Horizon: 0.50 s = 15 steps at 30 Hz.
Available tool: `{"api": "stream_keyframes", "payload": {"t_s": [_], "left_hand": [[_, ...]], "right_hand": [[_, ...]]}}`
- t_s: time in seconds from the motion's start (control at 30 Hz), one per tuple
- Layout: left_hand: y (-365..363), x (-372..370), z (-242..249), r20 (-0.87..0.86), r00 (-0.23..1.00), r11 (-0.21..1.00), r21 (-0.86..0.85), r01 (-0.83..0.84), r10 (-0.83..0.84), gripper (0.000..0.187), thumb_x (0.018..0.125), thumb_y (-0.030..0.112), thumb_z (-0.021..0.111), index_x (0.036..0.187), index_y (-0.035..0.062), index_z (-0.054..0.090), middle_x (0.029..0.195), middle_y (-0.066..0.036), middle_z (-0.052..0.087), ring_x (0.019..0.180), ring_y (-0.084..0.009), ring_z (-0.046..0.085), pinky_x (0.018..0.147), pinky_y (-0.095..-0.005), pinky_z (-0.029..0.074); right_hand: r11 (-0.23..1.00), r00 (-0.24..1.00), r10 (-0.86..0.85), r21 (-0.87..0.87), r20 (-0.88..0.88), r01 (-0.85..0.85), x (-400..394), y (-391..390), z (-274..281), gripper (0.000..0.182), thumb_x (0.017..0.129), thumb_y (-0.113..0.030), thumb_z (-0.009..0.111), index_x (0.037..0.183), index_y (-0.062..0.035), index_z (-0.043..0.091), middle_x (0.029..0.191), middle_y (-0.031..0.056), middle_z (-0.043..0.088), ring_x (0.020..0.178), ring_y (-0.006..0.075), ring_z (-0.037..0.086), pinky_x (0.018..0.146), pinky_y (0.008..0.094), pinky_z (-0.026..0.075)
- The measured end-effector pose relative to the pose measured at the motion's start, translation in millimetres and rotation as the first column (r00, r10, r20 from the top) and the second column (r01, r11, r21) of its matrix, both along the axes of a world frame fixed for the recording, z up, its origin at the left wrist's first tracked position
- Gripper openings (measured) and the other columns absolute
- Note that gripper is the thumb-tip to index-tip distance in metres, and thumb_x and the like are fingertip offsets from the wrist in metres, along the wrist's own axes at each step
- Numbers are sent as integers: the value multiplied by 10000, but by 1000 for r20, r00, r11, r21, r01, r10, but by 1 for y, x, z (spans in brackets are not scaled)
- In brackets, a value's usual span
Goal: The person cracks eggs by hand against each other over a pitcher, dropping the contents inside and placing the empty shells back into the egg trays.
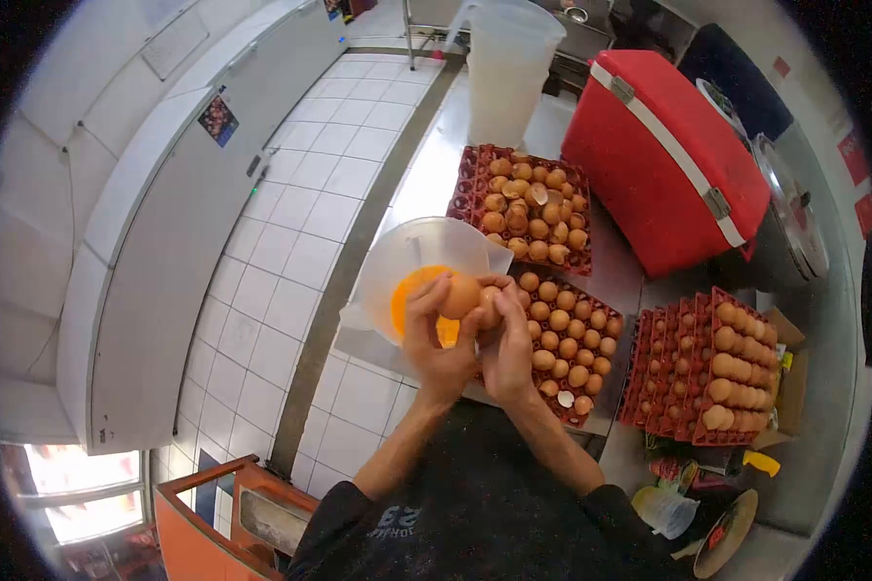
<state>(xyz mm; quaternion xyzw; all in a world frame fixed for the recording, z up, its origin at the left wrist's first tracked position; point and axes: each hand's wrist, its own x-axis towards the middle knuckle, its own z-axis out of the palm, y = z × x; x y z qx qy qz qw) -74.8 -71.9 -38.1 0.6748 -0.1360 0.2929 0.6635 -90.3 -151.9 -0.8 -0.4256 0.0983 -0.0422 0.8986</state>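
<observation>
Close together over a translucent plastic jug (pixel 368 281), my two hands each grip a brown egg. My left hand (pixel 434 344) is closed around one egg (pixel 461 294). Fingers of my right hand (pixel 509 349) wrap a second egg (pixel 491 306), right beside the first. Orange-yellow beaten egg (pixel 412 295) shows inside the jug. To the right of my hands is a red tray of whole eggs (pixel 574 334), with a white shell piece (pixel 565 398) near its front edge. Behind it, another red tray (pixel 470 179) bears cracked, hollow shells (pixel 536 196).
A tall translucent pitcher (pixel 513 87) stands at the back, beside a red cooler box (pixel 669 160). Stacked egg trays (pixel 669 368) are on the right. An orange metal frame (pixel 199 528) is at lower left, and a long white freezer (pixel 174 242) lines the tiled floor.
</observation>
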Motion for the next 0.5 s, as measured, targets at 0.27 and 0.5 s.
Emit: {"api": "stream_keyframes", "payload": {"t_s": [0.27, 0.5], "left_hand": [[23, 2, 5, -175, 975, 978, -184, 102, -135, 463, 953, 82, 709, 1346, -19, 485, 1291, -163, 575, 1211, -241, 581, 1035, -348, 486], [27, 5, 4, -150, 989, 962, -269, -34, -7, 480, 963, 125, 715, 1351, -33, 480, 1256, -171, 594, 1130, -217, 621, 965, -321, 529]], "right_hand": [[986, 995, 73, -156, 63, -62, 6, -2, -8, 316, 1048, -248, 377, 1236, -58, 544, 1198, 85, 519, 1139, 183, 540, 1038, 313, 429], [974, 991, 94, -217, 96, -72, 11, 17, 0, 378, 1055, -270, 383, 1314, -35, 527, 1207, 108, 540, 1124, 172, 547, 978, 283, 462]]}}
